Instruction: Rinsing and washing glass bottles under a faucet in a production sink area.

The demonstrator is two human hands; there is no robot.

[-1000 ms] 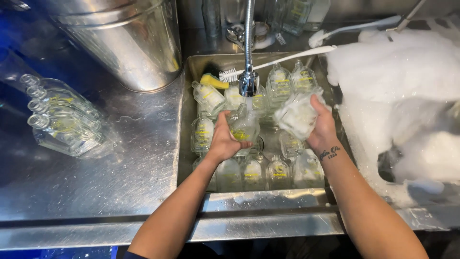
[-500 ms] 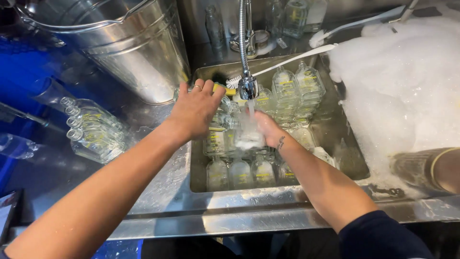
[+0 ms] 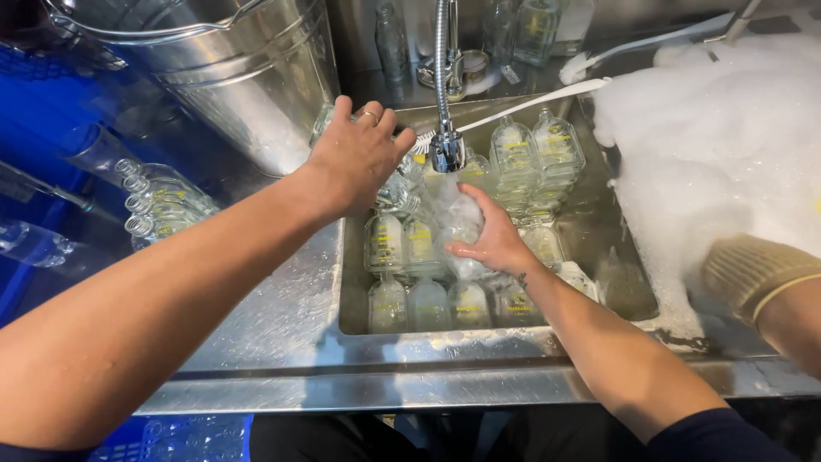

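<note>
A steel sink (image 3: 351, 282) is packed with several clear glass bottles (image 3: 428, 304) with yellow print, lying in rows. My left hand (image 3: 359, 158) reaches over the sink's far left corner, its fingers curled over a glass bottle (image 3: 398, 195) that pokes out beneath the palm. My right hand (image 3: 486, 244) is lower, in the middle of the sink, and grips another clear bottle (image 3: 457, 221) right below the tap's spout (image 3: 446, 150), where water and foam cover it.
A large metal bucket (image 3: 222, 77) stands behind the left counter, where more bottles (image 3: 162, 201) lie. Thick foam (image 3: 710, 145) fills the right basin. Another person's sleeved arm (image 3: 761, 278) enters from the right. White brushes (image 3: 547, 96) lie behind the sink.
My left hand left the tap area, swung to the sink's far left corner and closed its fingers there. My right hand moved from the right side to under the spout.
</note>
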